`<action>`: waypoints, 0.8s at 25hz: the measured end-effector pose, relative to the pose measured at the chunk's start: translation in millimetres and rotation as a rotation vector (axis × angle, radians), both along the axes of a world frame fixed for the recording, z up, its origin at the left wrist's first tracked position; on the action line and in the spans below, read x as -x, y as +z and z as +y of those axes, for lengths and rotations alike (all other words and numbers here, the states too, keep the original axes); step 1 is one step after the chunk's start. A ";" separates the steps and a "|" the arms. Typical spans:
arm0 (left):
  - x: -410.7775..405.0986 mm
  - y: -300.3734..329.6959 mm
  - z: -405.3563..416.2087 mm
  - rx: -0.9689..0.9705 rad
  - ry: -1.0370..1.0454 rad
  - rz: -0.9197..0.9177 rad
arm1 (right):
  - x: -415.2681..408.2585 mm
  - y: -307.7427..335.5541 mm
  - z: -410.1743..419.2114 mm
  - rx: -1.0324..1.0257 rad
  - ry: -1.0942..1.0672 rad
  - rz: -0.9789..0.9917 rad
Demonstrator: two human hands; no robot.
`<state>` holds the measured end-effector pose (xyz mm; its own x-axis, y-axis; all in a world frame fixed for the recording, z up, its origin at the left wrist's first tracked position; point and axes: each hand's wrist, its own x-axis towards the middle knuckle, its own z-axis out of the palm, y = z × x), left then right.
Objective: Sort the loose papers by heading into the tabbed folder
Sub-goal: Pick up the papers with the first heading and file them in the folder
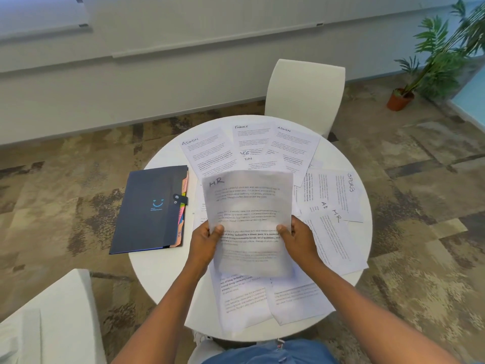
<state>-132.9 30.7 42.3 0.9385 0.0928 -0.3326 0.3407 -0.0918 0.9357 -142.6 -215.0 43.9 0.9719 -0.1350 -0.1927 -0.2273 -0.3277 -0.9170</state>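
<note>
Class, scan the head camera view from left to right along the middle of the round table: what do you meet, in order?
Dark tabbed folder → left hand → held HR sheet → right hand → sheet headed SPORTS.

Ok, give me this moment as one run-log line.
both hands: left hand and right hand hold HR sheet above table | tabbed folder: shut, at left | other papers unsorted

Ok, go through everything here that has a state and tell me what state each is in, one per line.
Tabbed folder: closed, strap snapped, flat on table.
HR sheet: lifted, held in both hands.
Left hand: gripping the sheet's left edge.
Right hand: gripping its right edge.
Other papers: loose, overlapping, face up.
</note>
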 end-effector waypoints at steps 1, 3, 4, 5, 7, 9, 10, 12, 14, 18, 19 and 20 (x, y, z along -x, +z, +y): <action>-0.5 -1.2 1.5 0.007 -0.010 0.011 | -0.8 -1.3 0.0 -0.015 -0.004 0.014; -1.1 -2.3 2.6 0.035 -0.022 0.044 | -1.2 -4.2 0.9 -0.042 -0.009 0.046; -0.5 -2.1 2.7 0.060 -0.027 0.061 | -0.9 -6.3 1.6 -0.053 -0.016 0.064; 0.5 -1.9 2.9 0.093 -0.032 0.078 | -0.7 -7.9 2.3 -0.064 -0.026 0.082; 2.6 -3.5 3.9 0.169 -0.042 0.126 | -1.5 -10.5 3.0 -0.078 -0.047 0.112; 4.2 -6.6 5.3 0.204 -0.067 0.172 | -3.0 -12.2 4.6 -0.098 -0.053 0.137; 4.4 -7.9 5.6 0.189 -0.072 0.185 | -3.3 -13.3 5.7 -0.102 -0.055 0.148; 4.5 -10.6 5.2 0.121 -0.059 0.187 | -2.7 -19.5 5.1 -0.067 -0.076 0.187; 5.0 -14.4 3.6 0.078 -0.004 0.191 | 0.6 -32.5 -1.7 -0.015 -0.163 0.270; 4.9 -24.3 -0.3 0.037 0.045 0.199 | 19.4 -61.8 -28.0 0.111 -0.348 0.465; 4.5 -27.9 -1.4 0.024 0.044 0.211 | 24.8 -66.4 -35.5 0.159 -0.374 0.482; 4.2 -31.1 -2.6 0.013 0.042 0.223 | 30.3 -69.5 -43.1 0.225 -0.396 0.486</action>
